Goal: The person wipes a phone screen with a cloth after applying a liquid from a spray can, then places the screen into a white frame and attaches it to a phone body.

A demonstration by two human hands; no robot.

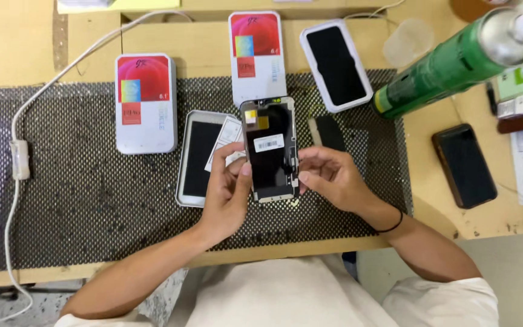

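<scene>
— What have I got in hand?
— My left hand [228, 191] and right hand [331, 175] each pinch a long edge of the phone screen panel [270, 148], held above the dotted mat [80, 181].
— Room around it?
— A tray [198, 157] sits just left; bare mat lies nearer me, wooden tabletop [431, 206] to the right.

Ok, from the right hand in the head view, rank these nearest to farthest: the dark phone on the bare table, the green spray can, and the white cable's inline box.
From the right hand:
1. Dark phone, lying off the mat on the right side.
2. Green spray can, upper right, lying tilted.
3. White cable's inline box, far left on the mat.
</scene>
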